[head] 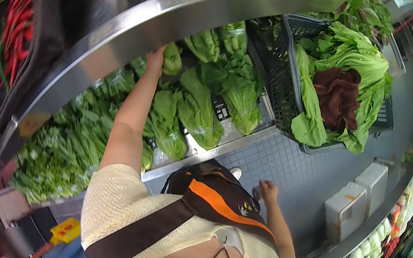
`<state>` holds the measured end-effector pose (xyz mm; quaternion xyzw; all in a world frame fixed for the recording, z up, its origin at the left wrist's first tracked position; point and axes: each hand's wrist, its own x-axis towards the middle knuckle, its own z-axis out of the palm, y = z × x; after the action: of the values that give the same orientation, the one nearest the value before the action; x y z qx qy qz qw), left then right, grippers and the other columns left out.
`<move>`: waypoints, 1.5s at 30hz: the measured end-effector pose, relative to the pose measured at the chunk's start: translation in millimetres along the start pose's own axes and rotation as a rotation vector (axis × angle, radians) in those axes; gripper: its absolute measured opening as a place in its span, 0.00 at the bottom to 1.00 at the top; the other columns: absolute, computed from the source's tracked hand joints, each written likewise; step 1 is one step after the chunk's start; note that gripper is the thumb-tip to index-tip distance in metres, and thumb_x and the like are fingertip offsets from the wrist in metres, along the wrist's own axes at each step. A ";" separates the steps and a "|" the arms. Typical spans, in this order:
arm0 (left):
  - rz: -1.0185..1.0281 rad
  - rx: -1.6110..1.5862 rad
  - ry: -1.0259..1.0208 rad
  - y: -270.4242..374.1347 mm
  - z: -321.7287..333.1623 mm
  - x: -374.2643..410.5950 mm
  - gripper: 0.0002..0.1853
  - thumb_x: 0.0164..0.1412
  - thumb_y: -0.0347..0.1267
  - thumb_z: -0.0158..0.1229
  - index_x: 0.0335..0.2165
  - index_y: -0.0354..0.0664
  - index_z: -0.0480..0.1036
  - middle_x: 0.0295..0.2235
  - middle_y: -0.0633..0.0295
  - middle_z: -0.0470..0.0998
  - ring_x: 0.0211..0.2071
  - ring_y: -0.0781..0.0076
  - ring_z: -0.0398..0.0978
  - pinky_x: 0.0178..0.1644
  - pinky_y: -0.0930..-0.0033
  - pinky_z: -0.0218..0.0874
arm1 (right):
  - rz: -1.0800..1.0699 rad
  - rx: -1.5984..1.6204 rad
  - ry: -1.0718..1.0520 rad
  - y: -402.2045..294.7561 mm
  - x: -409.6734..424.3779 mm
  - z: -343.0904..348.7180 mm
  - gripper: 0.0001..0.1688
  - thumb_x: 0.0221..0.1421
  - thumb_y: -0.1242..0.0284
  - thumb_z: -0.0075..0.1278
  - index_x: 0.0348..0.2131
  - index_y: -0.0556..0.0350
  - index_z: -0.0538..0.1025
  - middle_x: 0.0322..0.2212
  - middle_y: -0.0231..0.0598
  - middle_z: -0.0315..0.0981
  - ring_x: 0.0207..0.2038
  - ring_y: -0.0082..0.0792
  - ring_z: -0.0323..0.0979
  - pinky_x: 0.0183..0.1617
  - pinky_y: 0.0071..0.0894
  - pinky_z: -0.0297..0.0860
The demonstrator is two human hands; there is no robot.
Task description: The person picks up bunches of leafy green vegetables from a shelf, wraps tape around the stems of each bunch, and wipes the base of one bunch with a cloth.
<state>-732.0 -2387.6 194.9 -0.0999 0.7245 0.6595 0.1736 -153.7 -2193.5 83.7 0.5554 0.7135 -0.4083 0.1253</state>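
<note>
My left hand (155,59) reaches into the vegetable shelf, its fingertips hidden under the steel edge (206,6). It is beside a pale green leafy bunch (172,61); whether it grips anything is not visible. Below it lie plastic-wrapped heads of leafy lettuce (200,115) and another wrapped head (241,102). My right hand (269,192) hangs low by the dark apron (216,192) with an orange band, fingers curled on a small greyish round object (257,193), which is blurred.
A dark plastic crate (291,73) holds loose lettuce and a brown cloth (337,95). Red chillies (18,28) lie above the steel edge. White foam boxes (344,209) stand on the tiled floor (251,157). Another person's arm (40,253) shows at the lower left.
</note>
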 end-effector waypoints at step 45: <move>-0.043 -0.954 -0.476 11.5 -43.8 -189.8 0.35 0.53 0.50 0.53 0.52 0.39 0.58 0.50 0.52 0.65 0.50 0.54 0.64 0.55 0.53 0.54 | -1.041 0.248 -0.315 -315.7 -84.3 -103.3 0.15 0.49 0.67 0.54 0.33 0.60 0.75 0.25 0.32 0.73 0.29 0.19 0.68 0.34 0.19 0.64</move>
<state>-567.0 -2445.7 281.4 -0.0301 0.2824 0.9164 0.2820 -378.2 -2192.7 342.7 0.0727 0.8129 -0.5753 -0.0541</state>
